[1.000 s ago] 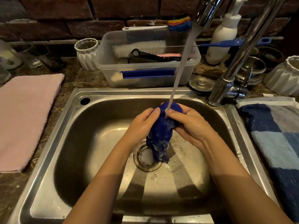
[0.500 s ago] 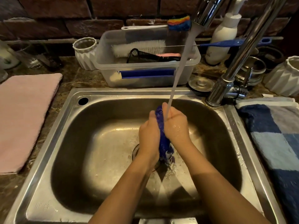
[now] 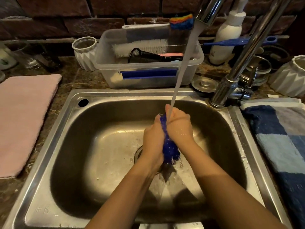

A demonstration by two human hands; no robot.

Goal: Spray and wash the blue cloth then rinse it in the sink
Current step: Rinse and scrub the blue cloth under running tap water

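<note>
Compared with a second ago, both palms have closed flat together around the blue cloth (image 3: pixel 168 146), which then bulged open between spread fingers. Left hand (image 3: pixel 153 139) and right hand (image 3: pixel 179 126) press the cloth into a thin wrung strip, its ragged wet end hanging below them at centre frame, over the drain of the steel sink (image 3: pixel 66 129). Water (image 3: pixel 183 66) from the chrome faucet (image 3: pixel 244 52) strikes the fingertips.

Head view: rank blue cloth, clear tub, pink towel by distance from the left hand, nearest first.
1. blue cloth: squeezed between left hand and right hand.
2. clear tub: behind the sink, on the counter.
3. pink towel: far left on the counter.
</note>
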